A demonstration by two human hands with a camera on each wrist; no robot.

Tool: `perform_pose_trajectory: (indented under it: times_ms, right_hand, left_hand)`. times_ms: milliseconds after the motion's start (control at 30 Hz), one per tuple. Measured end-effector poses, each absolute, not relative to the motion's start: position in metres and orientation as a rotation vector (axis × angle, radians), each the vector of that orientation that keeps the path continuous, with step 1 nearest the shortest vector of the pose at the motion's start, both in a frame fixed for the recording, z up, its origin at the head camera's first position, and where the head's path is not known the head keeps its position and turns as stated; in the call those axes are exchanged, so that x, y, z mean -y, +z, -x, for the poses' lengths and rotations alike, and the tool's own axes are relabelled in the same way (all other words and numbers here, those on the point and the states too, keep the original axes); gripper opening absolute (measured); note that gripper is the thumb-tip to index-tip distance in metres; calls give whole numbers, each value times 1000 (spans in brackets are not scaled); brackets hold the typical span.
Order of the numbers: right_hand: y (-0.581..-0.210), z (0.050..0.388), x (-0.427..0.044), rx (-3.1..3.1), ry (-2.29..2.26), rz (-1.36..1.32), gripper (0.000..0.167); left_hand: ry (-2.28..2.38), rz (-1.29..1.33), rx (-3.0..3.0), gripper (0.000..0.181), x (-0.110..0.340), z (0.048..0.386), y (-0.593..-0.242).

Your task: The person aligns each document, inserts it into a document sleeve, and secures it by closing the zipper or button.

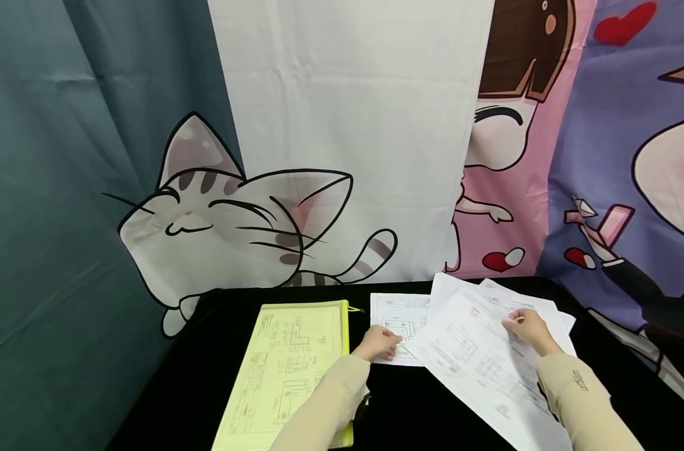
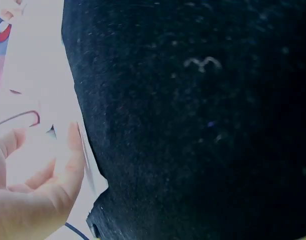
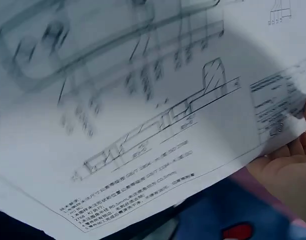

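My right hand (image 1: 530, 331) pinches a sheet of white paper printed with technical drawings (image 1: 460, 351). In the right wrist view the thumb lies over the edge of this drawing sheet (image 3: 158, 150), with fingers behind it. The sheet is lifted and tilted, overlapping other white sheets (image 1: 562, 319). My left hand (image 1: 378, 343) rests at the left edge of a smaller-looking drawing sheet (image 1: 401, 307), partly covered by the lifted paper. In the left wrist view the thumb and fingers of the left hand (image 2: 43, 190) stand apart beside a pale paper edge.
Left of the hands lies a yellow-edged, see-through document pouch (image 1: 297, 357) with a drawing showing through and a yellow pull at its upper right corner. Black cloth (image 1: 178, 382) covers the table. A cartoon-printed curtain (image 1: 342, 125) hangs behind it.
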State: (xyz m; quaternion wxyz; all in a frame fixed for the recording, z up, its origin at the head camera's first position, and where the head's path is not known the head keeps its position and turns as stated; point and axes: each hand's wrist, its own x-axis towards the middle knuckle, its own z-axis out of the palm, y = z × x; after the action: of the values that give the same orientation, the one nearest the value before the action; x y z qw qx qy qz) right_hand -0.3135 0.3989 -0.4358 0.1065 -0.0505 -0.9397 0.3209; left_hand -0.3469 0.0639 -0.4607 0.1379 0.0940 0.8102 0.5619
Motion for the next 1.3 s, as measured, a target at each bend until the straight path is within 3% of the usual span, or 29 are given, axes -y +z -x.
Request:
perform_pose_trajectory:
  times_ms: [200, 433, 733, 1067, 1300]
  right_hand:
    - [-417, 328, -360, 2629, 1184, 104, 23]
    - [-395, 332, -310, 2378, 1561, 204, 23]
    - [-363, 334, -274, 2141, 1734, 252, 24]
    - [-365, 339, -265, 2250, 1443, -107, 21]
    - [-356, 340, -262, 2280, 1188, -95, 18]
  left_hand:
    - [1935, -118, -2139, 43, -56, 351, -455]
    - [2123, -144, -2022, 33, -47, 353, -445]
    - [2208, -187, -2105, 31, -35, 362, -428]
    - [2362, -188, -2280, 24, -15, 377, -409]
    - [2226, -283, -2396, 24, 1, 383, -387]
